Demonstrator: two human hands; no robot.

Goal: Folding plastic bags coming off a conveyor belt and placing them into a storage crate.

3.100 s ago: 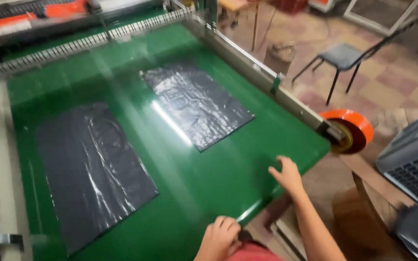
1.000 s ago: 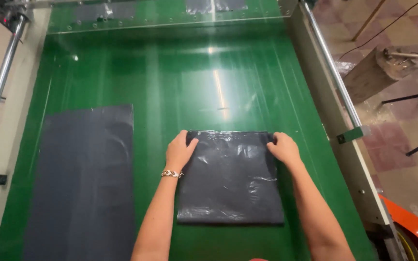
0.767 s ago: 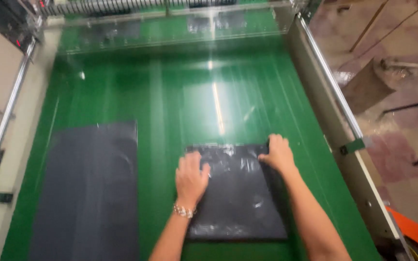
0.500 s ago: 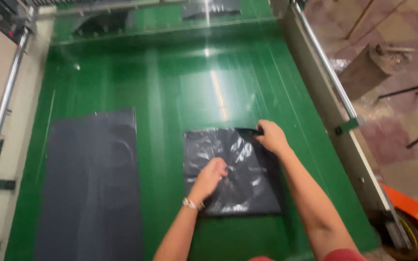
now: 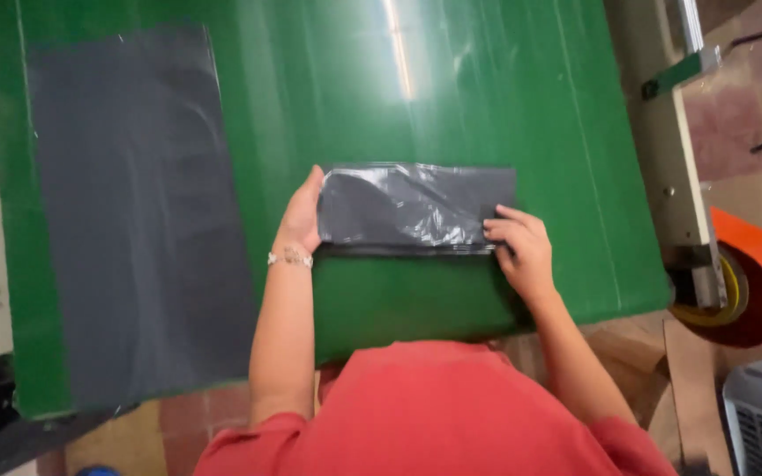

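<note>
A folded black bag (image 5: 416, 207) lay on the green belt (image 5: 487, 106), near the belt's front edge and a bit right of the middle. It was a long flat strip, shiny and wrinkled on top. There was lots of bare green room behind it, and some on its right side before the grey side rail (image 5: 663, 150). In front of it there was only a narrow band of green before the belt ended. To the left lay a second black sheet (image 5: 134, 220), flat and long, well apart from the folded bag, with a strip of green between them. The left hand (image 5: 300, 220) was at the left end of the bag, fingers together and slid under or behind that end, with the thumb side up. A thin bracelet (image 5: 289, 257) sat on that wrist. The right hand (image 5: 522, 249) lay on the bag's right front corner, fingers flat and close together, pressing it down. Both arms reached out from a red shirt (image 5: 434, 414) at the bottom. The left fingertips were hidden by the bag, so I could not tell if they pinched it. An orange roll (image 5: 751, 273) sat past the rail on the right, partly cut off by the picture's edge. The far end of the belt was cut off too.
</note>
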